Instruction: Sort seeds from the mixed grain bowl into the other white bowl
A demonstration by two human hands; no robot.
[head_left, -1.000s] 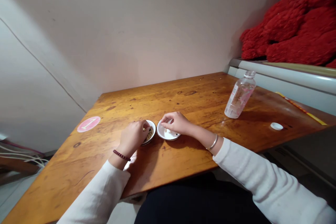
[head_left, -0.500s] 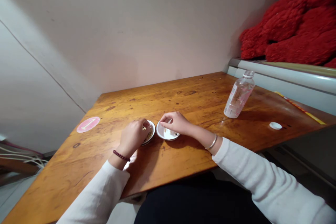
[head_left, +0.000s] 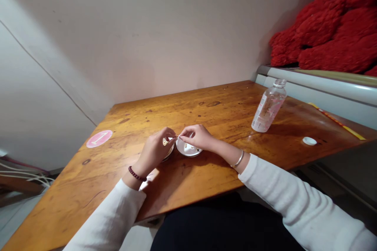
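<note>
Hands [head_left: 153, 152] closed together over white dish [head_left: 190, 150].

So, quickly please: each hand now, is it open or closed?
Left hand: closed, pinching above the small bowl; cannot tell what it holds.
Right hand: closed, pinching over the white dish; cannot tell what it holds.

I count two hands of mine, the left hand [head_left: 153, 151] and the right hand [head_left: 197, 137], with one left sleeve [head_left: 108, 219], one right sleeve [head_left: 294, 196], one bracelet [head_left: 135, 173] and one bangle [head_left: 239, 159]. On the one table [head_left: 206, 110] I count two white dishes, the near-left dish [head_left: 168, 153] and the right dish [head_left: 188, 150], plus one bottle [head_left: 268, 111], one cap [head_left: 309, 140], one sticker [head_left: 99, 139] and one yellow strip [head_left: 338, 121]. Past the table I count one red heap [head_left: 326, 35].
</note>
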